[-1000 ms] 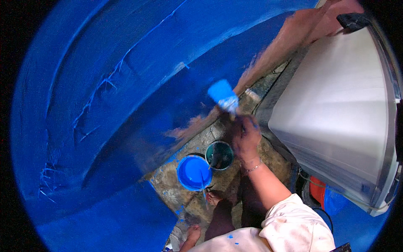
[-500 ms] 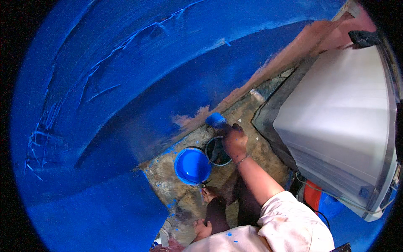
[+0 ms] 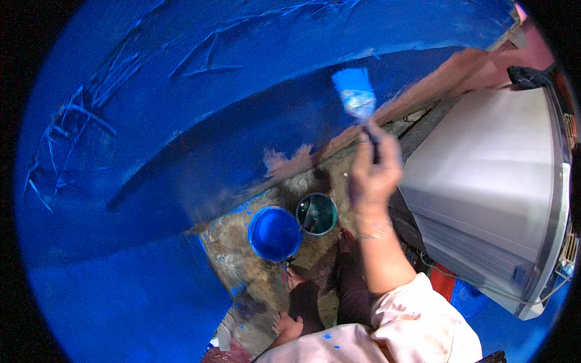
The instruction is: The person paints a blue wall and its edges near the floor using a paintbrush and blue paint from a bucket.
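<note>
My right hand [image 3: 378, 166] grips a paintbrush [image 3: 357, 94] by its dark handle. The wide bristles are loaded with bright blue paint and point up toward the blue wall [image 3: 272, 115], whose lower strip is a patchy pinkish brown. Whether the bristles touch the wall I cannot tell. Below, a bucket of blue paint [image 3: 273, 233] stands on the floor beside a dark round container [image 3: 316, 213] with liquid inside. My left hand [image 3: 288, 325] rests low by my left leg, fingers apart, holding nothing.
A large white appliance [image 3: 484, 199] stands at the right, with a cable along its lower edge. A red and blue object [image 3: 445, 284] sits behind my right arm. Blue splashes mark the rough floor [image 3: 242, 266]. My bare feet are close to the bucket.
My right hand has lifted the paintbrush from low beside the containers, up and to the right, in front of the wall. My left hand stays by my leg.
</note>
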Demonstrator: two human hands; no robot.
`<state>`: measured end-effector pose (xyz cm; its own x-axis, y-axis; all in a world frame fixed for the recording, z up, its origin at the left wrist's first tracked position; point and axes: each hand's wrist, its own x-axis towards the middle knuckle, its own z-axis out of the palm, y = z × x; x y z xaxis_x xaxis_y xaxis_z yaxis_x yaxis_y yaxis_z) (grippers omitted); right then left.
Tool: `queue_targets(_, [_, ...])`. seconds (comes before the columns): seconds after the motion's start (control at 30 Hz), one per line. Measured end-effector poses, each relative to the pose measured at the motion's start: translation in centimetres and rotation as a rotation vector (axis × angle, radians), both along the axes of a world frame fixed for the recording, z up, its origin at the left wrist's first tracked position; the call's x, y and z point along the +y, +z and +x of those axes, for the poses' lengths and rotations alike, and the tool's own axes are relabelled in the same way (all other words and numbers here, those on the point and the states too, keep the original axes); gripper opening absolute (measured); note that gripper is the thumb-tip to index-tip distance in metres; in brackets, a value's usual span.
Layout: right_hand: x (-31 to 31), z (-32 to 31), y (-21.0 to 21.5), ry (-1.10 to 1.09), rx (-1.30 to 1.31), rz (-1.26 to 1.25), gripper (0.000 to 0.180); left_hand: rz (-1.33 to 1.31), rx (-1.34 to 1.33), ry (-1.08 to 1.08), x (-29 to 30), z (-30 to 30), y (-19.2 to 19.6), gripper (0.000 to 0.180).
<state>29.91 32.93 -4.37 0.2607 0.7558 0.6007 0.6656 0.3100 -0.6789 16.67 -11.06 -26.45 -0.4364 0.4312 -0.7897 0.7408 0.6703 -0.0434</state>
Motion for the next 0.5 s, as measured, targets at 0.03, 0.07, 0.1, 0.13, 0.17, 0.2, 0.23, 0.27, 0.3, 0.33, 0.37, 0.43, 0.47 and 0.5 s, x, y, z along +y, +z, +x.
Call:
queue_targets(0.03, [0.1,-1.4,-1.8,0.038,-0.010,0.024,0.019,-0.028,-0.028,-0.005,0.7,0.3,0.1,0.060])
queue_targets(0.07, [0.0,-3.0,-3.9,0.092,0.000,0.043,0.020,-0.061,-0.038,0.006,1.3,0.0,0.7,0.061])
queue_targets(0.1, [-0.6,-3.3,-5.0,0.149,-0.018,-0.026,0.021,-0.094,-0.057,0.012,1.9,0.0,1.2,0.063])
queue_targets(0.13, [-1.8,-3.6,-5.9,0.203,-0.039,-0.098,0.022,-0.100,-0.068,-0.006,2.3,0.1,1.6,0.063])
queue_targets(0.17, [-3.2,-3.8,-6.5,0.257,-0.060,-0.170,0.023,-0.106,-0.079,-0.024,2.6,0.3,1.8,0.064])
queue_targets(0.2, [-4.3,-3.8,-6.2,0.233,-0.108,-0.233,0.024,-0.114,-0.094,-0.049,2.7,0.3,1.9,0.064])
queue_targets(0.23, [-5.5,-4.0,-5.3,0.222,-0.153,-0.289,0.025,-0.091,-0.048,-0.048,1.5,0.3,0.9,0.065])
queue_targets(0.27, [-6.2,-4.4,-4.9,0.212,-0.199,-0.345,0.026,-0.069,-0.001,-0.047,-0.2,0.5,-0.7,0.066])
queue_targets(0.3, [-6.1,-4.7,-4.9,0.194,-0.143,-0.180,0.028,-0.044,0.045,-0.050,-0.1,0.7,-0.6,0.066])
queue_targets(0.33, [-5.9,-5.0,-4.6,0.203,-0.142,-0.110,0.028,-0.049,0.018,-0.060,0.0,0.8,-0.4,0.066])
queue_targets(0.37, [-5.5,-5.2,-4.0,0.212,-0.140,-0.039,0.027,-0.054,-0.007,-0.068,0.0,0.9,-0.1,0.066])
queue_targets(0.43, [-3.8,-5.8,-4.2,0.227,0.000,0.074,0.026,-0.025,-0.024,-0.114,0.9,1.2,0.6,0.065])
queue_targets(0.47, [-2.9,-6.3,-4.7,0.231,-0.008,0.145,0.026,0.000,-0.013,-0.135,0.8,1.5,0.5,0.065])
queue_targets(0.5, [-2.4,-7.0,-5.4,0.242,-0.008,0.214,0.026,0.019,0.004,-0.149,0.5,1.7,0.5,0.064])
